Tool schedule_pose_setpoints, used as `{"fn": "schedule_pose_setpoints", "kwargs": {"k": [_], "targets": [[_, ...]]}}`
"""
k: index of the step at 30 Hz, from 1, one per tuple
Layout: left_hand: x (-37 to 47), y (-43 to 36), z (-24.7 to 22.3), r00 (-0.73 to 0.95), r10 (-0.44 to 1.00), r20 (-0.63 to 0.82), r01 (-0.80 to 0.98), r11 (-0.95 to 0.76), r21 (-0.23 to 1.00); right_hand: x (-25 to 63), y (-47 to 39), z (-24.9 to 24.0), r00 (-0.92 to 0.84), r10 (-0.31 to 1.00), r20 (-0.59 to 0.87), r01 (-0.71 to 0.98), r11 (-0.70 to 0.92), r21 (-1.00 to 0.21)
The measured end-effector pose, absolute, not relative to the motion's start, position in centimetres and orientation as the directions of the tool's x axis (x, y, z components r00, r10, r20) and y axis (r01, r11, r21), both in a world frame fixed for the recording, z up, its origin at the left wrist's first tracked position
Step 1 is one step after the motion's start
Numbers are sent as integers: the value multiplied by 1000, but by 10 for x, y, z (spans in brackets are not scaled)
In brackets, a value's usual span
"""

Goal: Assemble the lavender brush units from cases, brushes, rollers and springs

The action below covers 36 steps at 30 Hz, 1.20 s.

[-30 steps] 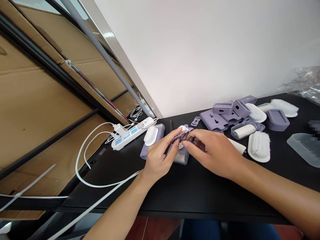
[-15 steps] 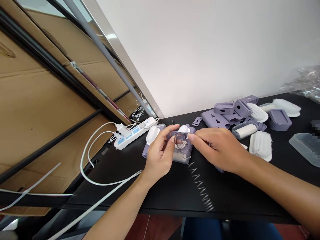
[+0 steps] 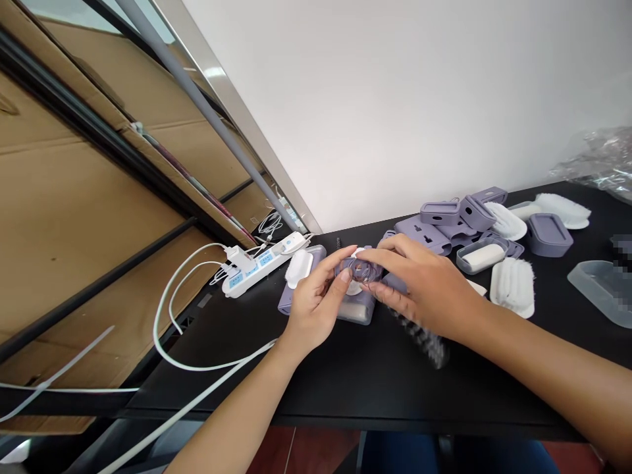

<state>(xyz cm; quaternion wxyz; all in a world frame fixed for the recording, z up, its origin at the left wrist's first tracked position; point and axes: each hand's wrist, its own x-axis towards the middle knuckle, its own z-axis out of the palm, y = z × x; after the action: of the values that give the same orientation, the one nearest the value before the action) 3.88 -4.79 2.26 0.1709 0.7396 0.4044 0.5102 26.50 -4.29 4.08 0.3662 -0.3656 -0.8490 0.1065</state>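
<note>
A small purple plastic plate (image 3: 363,270) with wire coils around it sits between my hands. My left hand (image 3: 316,303) pinches the plate's left end between thumb and fingers. At its right end, my right hand (image 3: 424,280) closes its thumb and fingers about the metal coil spring (image 3: 425,341). The spring's loose tail hangs out below my right hand, smeared by motion. Just behind and below the plate lies a purple holder with a clear cover (image 3: 359,311), partly hidden by my hands. Beside it stands a white bristled brush head (image 3: 299,268).
A white power strip (image 3: 269,263) with plugs and cables lies left. Several purple cases (image 3: 549,236) and white brush heads (image 3: 513,288) are piled right, near a translucent cover (image 3: 600,293). Clear plastic wrap (image 3: 605,161) sits at the back right. A white wall bounds the black table (image 3: 320,388).
My right hand has turned over the plate's right end, its fingers now further around the coils. The spring's tail has swung up and to the right, now shorter and blurred.
</note>
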Motion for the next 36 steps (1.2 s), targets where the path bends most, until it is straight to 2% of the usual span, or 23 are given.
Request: {"fn": "schedule_pose_setpoints", "kwargs": {"k": [5, 8, 11, 13, 15, 18, 22, 24, 26, 29, 31, 33, 35, 36], "targets": [[34, -48, 23, 250, 726, 641, 482, -667, 568, 265, -40, 43, -387, 756, 528, 436, 654, -618], [34, -45, 22, 241, 738, 631, 505, -650, 568, 265, -40, 44, -452, 729, 514, 419, 682, -599], [37, -42, 23, 145, 773, 618, 477, -602, 641, 272, -34, 49, -476, 708, 522, 432, 705, -562], [39, -40, 25, 47, 785, 618, 431, -574, 696, 284, -23, 55, -409, 735, 541, 492, 677, -547], [39, -37, 28, -27, 780, 625, 394, -566, 724, 303, -6, 58, -251, 801, 544, 620, 565, -545], [39, -35, 32, -74, 771, 632, 381, -564, 733, 335, 24, 51, -84, 804, 588, 824, 388, -413], [37, -35, 29, -81, 788, 610, 388, -539, 747, 357, 51, 27, -119, 862, 493, 951, 242, -194], [37, -34, 27, -53, 795, 604, 422, -530, 735, 359, 57, 18, -128, 882, 454, 966, 215, -144], [37, -34, 25, -11, 803, 595, 463, -524, 715, 358, 59, 15, -131, 880, 456, 964, 220, -148], [37, -36, 26, 60, 834, 549, 512, -498, 700, 355, 58, 20, -147, 867, 475, 942, 269, -199], [37, -38, 29, 105, 850, 516, 530, -487, 694, 353, 55, 28, -121, 864, 488, 909, 294, -296], [36, -42, 32, 180, 849, 497, 520, -511, 684, 349, 48, 38, -24, 879, 476, 789, 309, -531], [35, -46, 34, 303, 826, 475, 487, -562, 668, 341, 38, 47, 62, 926, 373, 473, 302, -828], [35, -48, 35, 370, 808, 459, 469, -589, 658, 336, 33, 50, 43, 951, 308, 269, 285, -920]]}}
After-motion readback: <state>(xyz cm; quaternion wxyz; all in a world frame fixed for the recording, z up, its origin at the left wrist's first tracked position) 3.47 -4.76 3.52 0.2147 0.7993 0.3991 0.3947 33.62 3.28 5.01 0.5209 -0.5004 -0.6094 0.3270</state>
